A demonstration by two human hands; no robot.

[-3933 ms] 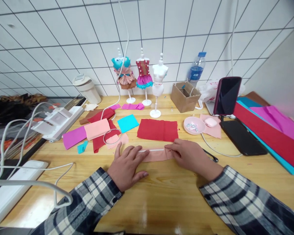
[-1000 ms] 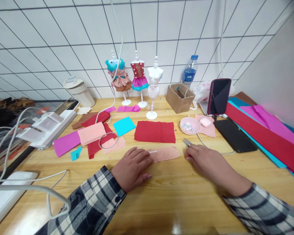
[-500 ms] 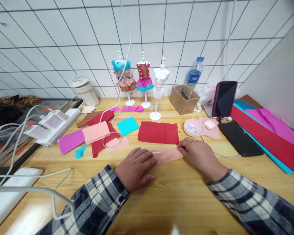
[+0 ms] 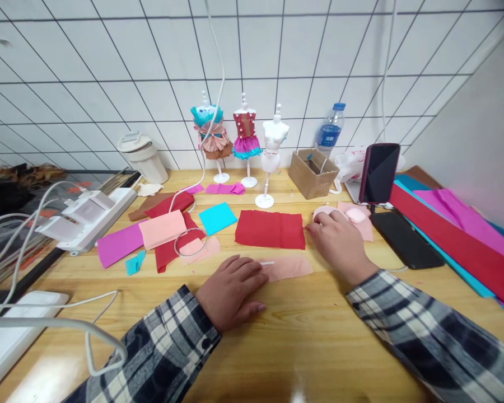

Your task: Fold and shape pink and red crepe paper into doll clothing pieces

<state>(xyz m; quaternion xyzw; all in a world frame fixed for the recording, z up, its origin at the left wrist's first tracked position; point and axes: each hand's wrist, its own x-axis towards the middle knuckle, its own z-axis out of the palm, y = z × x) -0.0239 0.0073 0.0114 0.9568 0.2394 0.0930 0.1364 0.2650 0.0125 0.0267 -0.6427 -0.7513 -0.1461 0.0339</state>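
My left hand [image 4: 233, 288] lies flat with its fingers stretched out on the left end of a salmon-pink fabric strip [image 4: 290, 267]. The strip lies on the wooden table [image 4: 302, 347] and has a short white tape strip [image 4: 267, 263] on it. My right hand [image 4: 339, 239] is off the strip, further back. Its fingers are bent together at the right edge of a red cloth [image 4: 269, 229] and cover most of a pink dish [image 4: 321, 210]. Anything between those fingers is hidden.
Three small dress-form mannequins [image 4: 273, 145] stand at the back beside a cardboard box [image 4: 313, 173] and a water bottle [image 4: 331, 131]. A propped phone [image 4: 378, 172], a flat phone [image 4: 405, 240] and coloured sheets [image 4: 466, 240] are on the right. Fabric scraps [image 4: 162, 229], a tape ring [image 4: 191, 240] and power strips [image 4: 88, 215] are on the left.
My right hand has left the right end of the pink strip and moved back and right to the pink dish. My left hand has stayed pressed on the strip.
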